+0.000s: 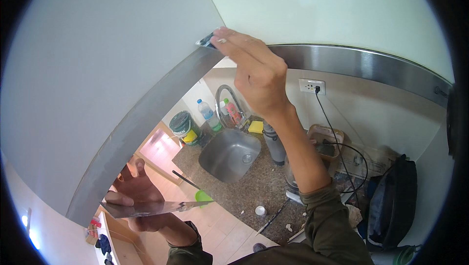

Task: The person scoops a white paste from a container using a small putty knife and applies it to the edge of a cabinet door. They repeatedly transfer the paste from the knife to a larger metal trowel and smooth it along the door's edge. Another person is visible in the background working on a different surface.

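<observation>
My right hand (pixel 262 69), with pale flecks on its fingers, presses a small flat scraper blade (pixel 206 41) to the lower corner of a smooth grey panel (pixel 121 45). There the panel meets a glossy white surface (pixel 329 8). Below the panel runs a darker grey edge strip (pixel 146 107); a shiny metal strip (pixel 329 57) continues to the right. Lower left, my left hand (pixel 143 188) grips a wide thin metal blade (pixel 154 209), like a plasterer's broad knife, held nearly flat. Its handle is hidden.
Below is a granite counter (pixel 234 199) with a steel sink (pixel 223 155), faucet (pixel 223 91), plastic bottle (pixel 208 113), green bucket (pixel 185 127) and yellow sponge (pixel 255 127). A black cord (pixel 328 118) hangs from the wall outlet (pixel 311 86) near a dark bag (pixel 392 202).
</observation>
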Demonstrator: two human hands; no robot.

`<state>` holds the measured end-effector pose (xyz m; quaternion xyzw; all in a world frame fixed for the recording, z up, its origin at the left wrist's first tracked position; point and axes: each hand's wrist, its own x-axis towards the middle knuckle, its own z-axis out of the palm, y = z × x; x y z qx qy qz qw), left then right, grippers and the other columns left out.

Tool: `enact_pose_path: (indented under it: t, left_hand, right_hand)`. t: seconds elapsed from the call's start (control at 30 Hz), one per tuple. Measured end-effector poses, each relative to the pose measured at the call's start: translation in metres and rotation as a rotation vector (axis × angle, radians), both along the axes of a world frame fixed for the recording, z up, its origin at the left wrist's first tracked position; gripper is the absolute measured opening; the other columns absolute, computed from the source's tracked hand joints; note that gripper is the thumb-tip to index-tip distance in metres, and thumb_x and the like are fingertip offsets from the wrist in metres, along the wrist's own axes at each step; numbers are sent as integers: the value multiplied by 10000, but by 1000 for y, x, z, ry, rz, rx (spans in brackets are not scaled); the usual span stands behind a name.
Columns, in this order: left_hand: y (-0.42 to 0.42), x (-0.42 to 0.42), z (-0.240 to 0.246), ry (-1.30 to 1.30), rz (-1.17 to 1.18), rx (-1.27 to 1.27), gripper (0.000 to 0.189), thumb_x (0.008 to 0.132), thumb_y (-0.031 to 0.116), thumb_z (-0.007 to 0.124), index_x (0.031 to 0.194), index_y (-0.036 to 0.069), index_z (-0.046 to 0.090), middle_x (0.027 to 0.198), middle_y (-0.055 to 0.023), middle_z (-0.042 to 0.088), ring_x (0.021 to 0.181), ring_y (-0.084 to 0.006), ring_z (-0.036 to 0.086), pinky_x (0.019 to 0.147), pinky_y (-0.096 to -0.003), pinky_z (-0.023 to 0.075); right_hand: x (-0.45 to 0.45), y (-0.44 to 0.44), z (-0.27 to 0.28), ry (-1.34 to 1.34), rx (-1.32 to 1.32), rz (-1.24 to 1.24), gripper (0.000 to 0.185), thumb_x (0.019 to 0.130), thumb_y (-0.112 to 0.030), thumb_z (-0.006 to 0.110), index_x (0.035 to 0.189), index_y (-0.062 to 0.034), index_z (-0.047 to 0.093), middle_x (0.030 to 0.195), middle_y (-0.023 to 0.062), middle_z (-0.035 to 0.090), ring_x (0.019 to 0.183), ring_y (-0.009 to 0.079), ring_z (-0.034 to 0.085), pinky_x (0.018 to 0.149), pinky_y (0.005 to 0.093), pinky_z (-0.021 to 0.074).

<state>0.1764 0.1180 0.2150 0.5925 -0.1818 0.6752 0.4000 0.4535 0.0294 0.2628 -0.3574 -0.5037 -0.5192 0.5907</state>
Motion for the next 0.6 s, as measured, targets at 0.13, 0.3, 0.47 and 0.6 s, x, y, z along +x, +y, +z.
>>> enact_pose_path:
  t: [0.13,0.3,0.47,0.6]
  left_hand:
    - [0,3,-1,-24,-55,24,295,692,364,790,820,201,580,1360,-45,493,1324,-295,383,944,-486,404]
    - [5,3,-3,-54,-22,7,236,735,307,744,857,193,578,1386,-55,473,1314,-312,403,965,-493,388]
    - [10,2,-5,5,-36,99,200,880,323,609,1050,229,658,1415,-107,424,1368,-379,298,992,-536,350]
    - [16,0,-3,42,-62,192,223,853,326,621,1054,234,655,1403,-111,430,1367,-384,304,986,-548,357]
  right_hand:
    - [0,8,-13,-25,24,-69,454,645,183,519,1018,5,706,1042,145,703,952,290,688,811,339,555]
    - [-8,-3,-23,38,16,-51,434,657,182,521,1002,1,712,1030,139,708,942,288,691,806,337,556]
    - [-9,1,-1,9,84,-42,443,659,180,514,1012,2,714,1031,135,711,939,282,695,809,341,556]
    - [-18,7,11,-76,128,-28,428,653,164,533,1008,5,712,1020,126,711,939,283,694,815,345,555]
